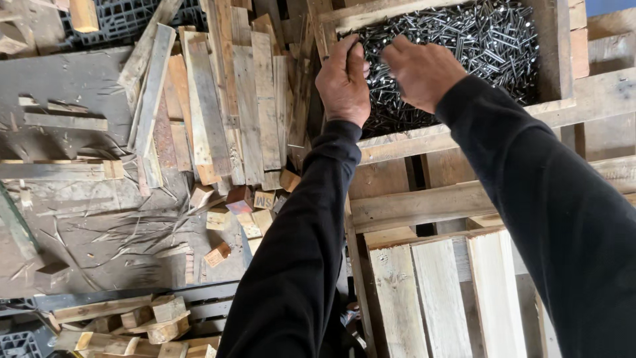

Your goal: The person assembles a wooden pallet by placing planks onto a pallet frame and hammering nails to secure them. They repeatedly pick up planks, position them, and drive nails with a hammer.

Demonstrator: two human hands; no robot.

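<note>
Hands over nail box [560, 59]: our left hand [343, 83] and right hand [422, 71] pinching nails [464, 40], fingers curled narrow; loose planks [225, 99] beside.

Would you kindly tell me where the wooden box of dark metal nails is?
The wooden box of dark metal nails sits at upper right, under both hands, beside stacked wooden planks.

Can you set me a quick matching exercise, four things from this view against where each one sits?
Things:
1. left hand
2. nails
3. loose planks
4. pale pallet slats

Places:
A. heaped inside the wooden box
B. bottom right, below the arms
C. at the box's left edge, over the nails
D. piled on the floor left of the box

Pairs: 1-C, 2-A, 3-D, 4-B
</note>
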